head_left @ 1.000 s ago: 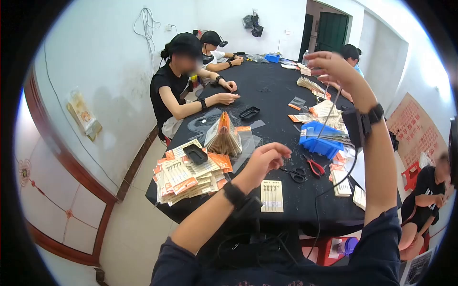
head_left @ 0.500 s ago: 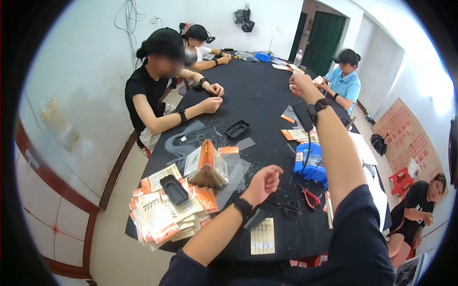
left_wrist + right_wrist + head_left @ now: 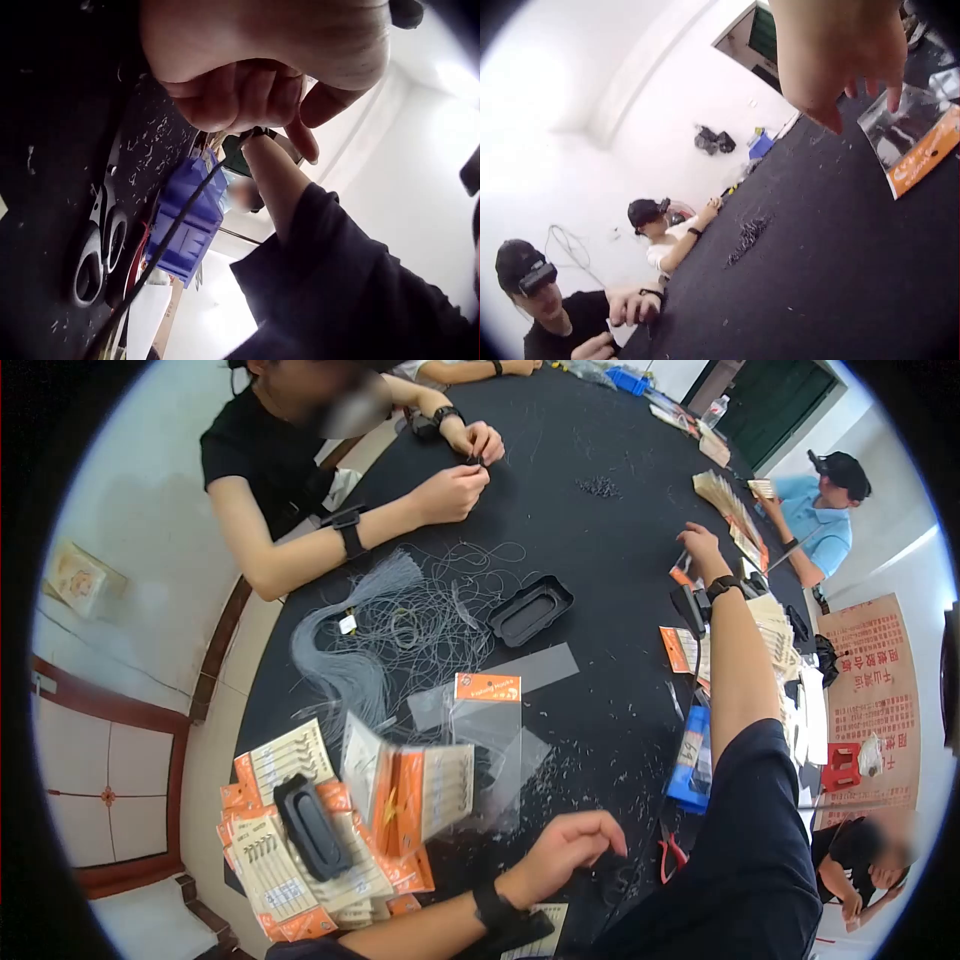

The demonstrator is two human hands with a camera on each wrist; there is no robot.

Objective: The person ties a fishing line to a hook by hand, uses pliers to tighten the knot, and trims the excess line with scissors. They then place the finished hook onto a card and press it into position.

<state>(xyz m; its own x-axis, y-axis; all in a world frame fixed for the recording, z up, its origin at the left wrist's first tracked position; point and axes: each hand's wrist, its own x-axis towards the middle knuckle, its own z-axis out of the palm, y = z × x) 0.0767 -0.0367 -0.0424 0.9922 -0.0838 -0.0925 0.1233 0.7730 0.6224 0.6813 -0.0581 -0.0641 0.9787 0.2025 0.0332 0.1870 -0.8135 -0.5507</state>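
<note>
My right hand (image 3: 700,547) reaches far out over the right side of the black table. Below its fingertips lies a clear plastic bag with an orange header (image 3: 928,161), seen best in the right wrist view. The fingers hang down relaxed over the bag's edge. My left hand (image 3: 570,850) hovers over the near part of the table, its fingers loosely bent around nothing. Close to it are black scissors (image 3: 90,262) and red-handled pliers (image 3: 672,856). Partly under my left wrist shows a pale card of hooks (image 3: 545,933).
At left, a black tray (image 3: 312,828) sits on piled hook cards (image 3: 275,870); beside them stands a fanned bundle (image 3: 400,790). Tangled clear line (image 3: 400,625) and another black tray (image 3: 532,610) lie beyond. A blue bin (image 3: 690,765) stands under my right forearm. People sit around the table.
My right hand has come down from its raised position to the bag on the right. The left hand stays low near the scissors. The head view has tilted down and moved forward.
</note>
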